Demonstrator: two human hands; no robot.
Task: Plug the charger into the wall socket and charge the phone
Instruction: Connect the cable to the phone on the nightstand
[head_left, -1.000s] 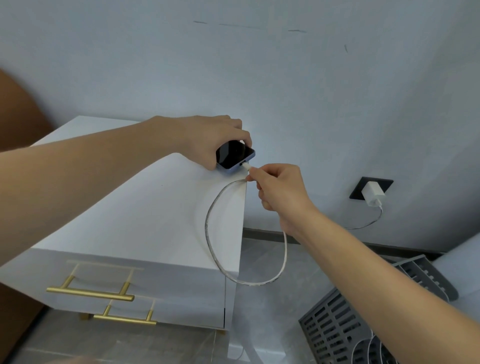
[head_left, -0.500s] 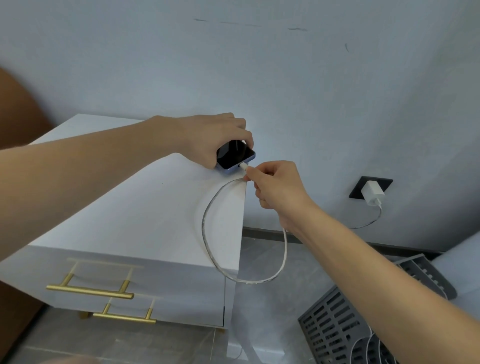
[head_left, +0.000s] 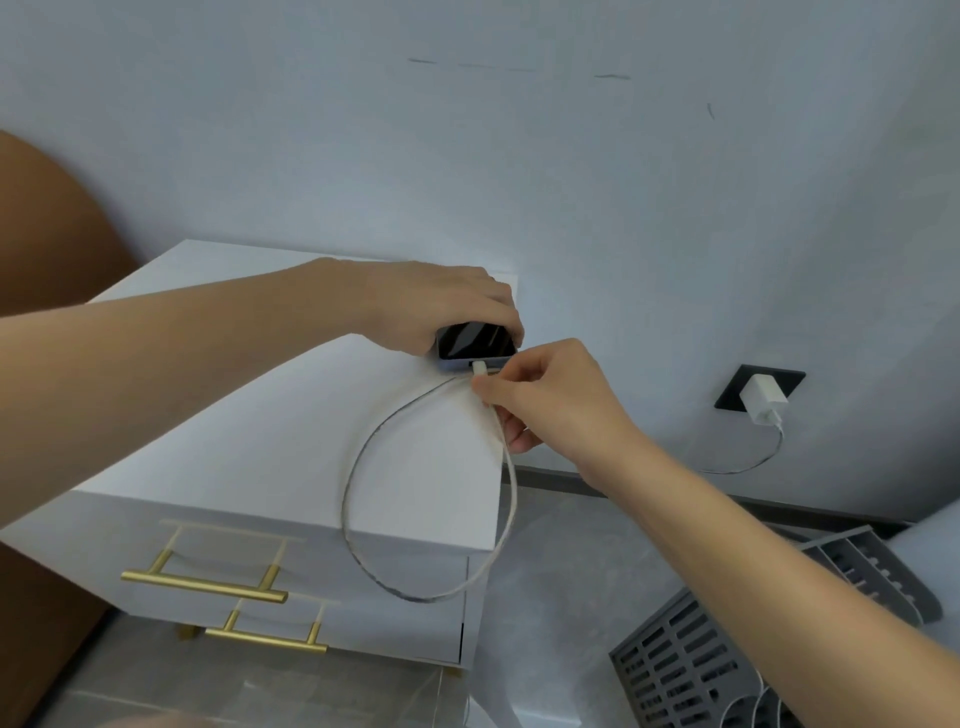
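Dark phone (head_left: 475, 340) half hidden under left hand (head_left: 431, 306).

A white, box-shaped nightstand (head_left: 260, 431) with brass bar handles stood against the wall. On its top near the back right corner rested a dark-screened phone (head_left: 475, 340), with a looping white charging cable (head_left: 384, 431) beside it.

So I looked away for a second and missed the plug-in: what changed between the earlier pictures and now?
The right hand pushed the cable plug up to the phone and its bottom edge; whether it is fully seated cannot be told. The left hand kept its grip on the phone on the nightstand. The charger stayed in the wall socket.
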